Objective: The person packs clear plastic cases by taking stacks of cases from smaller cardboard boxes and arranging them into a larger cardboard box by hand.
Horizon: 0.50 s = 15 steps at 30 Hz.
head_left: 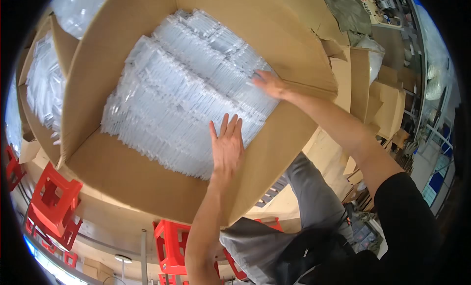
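A large cardboard box (127,189) stands before me with its flaps up. Inside it, thin clear plastic pieces (167,99) are packed side by side in several dense rows; their exact kind I cannot make out. My left hand (228,145) lies over the near right part of the rows, palm down and fingers spread, with nothing gripped. Farther back, at the right end of the rows, my right hand (269,84) reaches over the box wall. Its fingers are stretched out onto the pieces, slightly blurred, and no held piece shows.
To the left, another cardboard box (61,64) holds loose clear plastic pieces (44,84). Red plastic stools (54,199) stand at lower left, and another red stool (169,246) is below the box. More cartons (385,108) and shelving line the right side.
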Available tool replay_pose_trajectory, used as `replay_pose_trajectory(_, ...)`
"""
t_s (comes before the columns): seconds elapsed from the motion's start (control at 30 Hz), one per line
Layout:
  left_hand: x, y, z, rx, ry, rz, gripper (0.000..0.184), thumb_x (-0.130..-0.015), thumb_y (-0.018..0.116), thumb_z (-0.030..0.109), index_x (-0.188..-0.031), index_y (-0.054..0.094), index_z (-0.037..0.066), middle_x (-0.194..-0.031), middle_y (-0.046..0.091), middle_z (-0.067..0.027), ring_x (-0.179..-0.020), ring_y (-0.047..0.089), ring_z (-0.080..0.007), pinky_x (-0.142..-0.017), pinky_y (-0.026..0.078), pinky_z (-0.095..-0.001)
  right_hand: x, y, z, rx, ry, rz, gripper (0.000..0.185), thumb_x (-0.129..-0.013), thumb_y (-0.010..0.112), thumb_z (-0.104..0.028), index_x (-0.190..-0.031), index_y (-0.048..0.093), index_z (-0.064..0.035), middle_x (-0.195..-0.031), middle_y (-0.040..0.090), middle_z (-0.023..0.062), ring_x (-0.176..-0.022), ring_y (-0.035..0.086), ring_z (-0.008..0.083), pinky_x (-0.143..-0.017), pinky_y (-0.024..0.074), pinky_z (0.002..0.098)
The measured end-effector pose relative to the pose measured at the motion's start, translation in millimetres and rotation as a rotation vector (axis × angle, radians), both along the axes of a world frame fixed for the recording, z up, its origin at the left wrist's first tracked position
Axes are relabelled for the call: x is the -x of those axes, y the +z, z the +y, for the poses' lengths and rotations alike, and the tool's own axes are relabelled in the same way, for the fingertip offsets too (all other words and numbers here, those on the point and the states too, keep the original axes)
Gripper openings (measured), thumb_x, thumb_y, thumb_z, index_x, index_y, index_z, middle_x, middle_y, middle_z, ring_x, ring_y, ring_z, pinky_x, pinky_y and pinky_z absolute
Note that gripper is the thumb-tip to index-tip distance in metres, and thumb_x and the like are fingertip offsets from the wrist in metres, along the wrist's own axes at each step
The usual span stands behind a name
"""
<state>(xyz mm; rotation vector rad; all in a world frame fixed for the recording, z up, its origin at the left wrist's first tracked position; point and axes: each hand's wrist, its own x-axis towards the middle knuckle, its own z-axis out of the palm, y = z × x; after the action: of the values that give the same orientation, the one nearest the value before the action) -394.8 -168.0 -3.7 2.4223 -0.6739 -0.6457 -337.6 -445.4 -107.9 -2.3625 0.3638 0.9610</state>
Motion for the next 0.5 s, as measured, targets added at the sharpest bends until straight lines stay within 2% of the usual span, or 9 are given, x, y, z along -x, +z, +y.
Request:
replay_pose_trajectory(0.03, 5, 19, 12, -0.002, -0.008, -0.014, 0.041, -0.089, 0.053, 0.007, -0.129, 0.055, 0.004, -0.14, 0.052, -0.0078, -0.139, 0.038, -0.0263, -0.115, 0.019, -0.0607, -1, 20, 2, -0.002, -0.008, -0.014, 0.073, -0.096, 0.044, -0.058, -0.145, 0.039, -0.0024, -0.148, 0.043, 0.0197, -0.137, 0.04, 0.0346, -0.113, 0.0317, 0.0411)
replay_pose_trajectory(0.13, 14, 99, 58, 0.122, 0.061, 0.014, 0.035, -0.091, 0.052, 0.009, -0.125, 0.058, 0.005, -0.131, 0.058, -0.0102, -0.131, 0.047, -0.0284, -0.113, 0.026, -0.0593, -1, 109, 8, -0.137, -0.227, -0.067, 0.059, -0.096, 0.054, -0.047, -0.136, 0.05, -0.0031, -0.135, 0.054, 0.0182, -0.121, 0.055, 0.0301, -0.102, 0.0434, 0.0386)
replay_pose_trajectory(0.2, 25, 158, 102, 0.241, 0.156, 0.183, 0.031, -0.091, 0.052, 0.007, -0.122, 0.061, 0.005, -0.121, 0.063, -0.0132, -0.12, 0.055, -0.0318, -0.108, 0.035, -0.055, 30, 190, 31, -0.217, -0.395, -0.17, 0.048, -0.097, 0.059, -0.037, -0.131, 0.054, -0.0034, -0.128, 0.06, 0.0158, -0.113, 0.06, 0.0247, -0.095, 0.0482, 0.0354)
replay_pose_trajectory(0.27, 37, 212, 157, 0.33, 0.155, 0.178, 0.03, -0.091, 0.052, 0.005, -0.12, 0.061, 0.005, -0.114, 0.065, -0.0149, -0.109, 0.06, -0.0341, -0.101, 0.042, -0.0496, 73, 270, 61, -0.176, -0.459, -0.265, 0.038, -0.098, 0.059, -0.029, -0.125, 0.058, -0.0028, -0.119, 0.065, 0.0125, -0.107, 0.062, 0.0207, -0.091, 0.05, 0.0334)
replay_pose_trajectory(0.3, 45, 236, 189, 0.303, 0.142, 0.176, 0.028, -0.09, 0.054, 0.005, -0.117, 0.063, 0.005, -0.107, 0.066, -0.0149, -0.102, 0.061, -0.0349, -0.097, 0.044, -0.0463, 101, 295, 76, -0.149, -0.459, -0.312, 0.034, -0.098, 0.058, -0.026, -0.122, 0.06, -0.0021, -0.114, 0.067, 0.0107, -0.105, 0.063, 0.0192, -0.091, 0.0504, 0.0331)
replay_pose_trajectory(0.37, 60, 279, 254, 0.305, 0.191, 0.186, 0.027, -0.09, 0.056, 0.006, -0.116, 0.064, 0.004, -0.103, 0.067, -0.0151, -0.098, 0.062, -0.0355, -0.094, 0.046, -0.0448, 172, 327, 127, -0.294, -0.627, -0.469, 0.029, -0.098, 0.059, -0.024, -0.117, 0.063, -0.0021, -0.106, 0.07, 0.0093, -0.098, 0.064, 0.0175, -0.088, 0.0508, 0.0316)
replay_pose_trajectory(0.4, 71, 294, 290, 0.184, 0.205, 0.194, 0.028, -0.089, 0.055, 0.006, -0.116, 0.064, 0.004, -0.104, 0.067, -0.0156, -0.098, 0.062, -0.036, -0.092, 0.048, -0.0443, 195, 360, 165, -0.362, -0.704, -0.39, 0.025, -0.098, 0.06, -0.021, -0.116, 0.063, -0.0047, -0.101, 0.07, 0.009, -0.097, 0.064, 0.0156, -0.085, 0.0517, 0.0327)
replay_pose_trajectory(0.47, 99, 305, 365, 0.064, 0.197, 0.184, 0.029, -0.09, 0.054, 0.01, -0.116, 0.063, 0.004, -0.109, 0.065, -0.0186, -0.102, 0.061, -0.0378, -0.093, 0.048, -0.0455, 229, 428, 223, -0.405, -0.57, -0.218, 0.023, -0.096, 0.06, -0.022, -0.114, 0.064, -0.0078, -0.099, 0.069, 0.0097, -0.094, 0.065, 0.0186, -0.081, 0.0525, 0.0334)
replay_pose_trajectory(0.5, 119, 302, 409, -0.028, 0.185, 0.16, 0.029, -0.09, 0.054, 0.012, -0.117, 0.063, 0.004, -0.111, 0.065, -0.0197, -0.104, 0.061, -0.0384, -0.093, 0.048, -0.0461, 234, 472, 250, -0.367, -0.401, -0.189, 0.024, -0.095, 0.061, -0.024, -0.114, 0.064, -0.0083, -0.099, 0.068, 0.0104, -0.093, 0.066, 0.0214, -0.08, 0.0527, 0.0342)
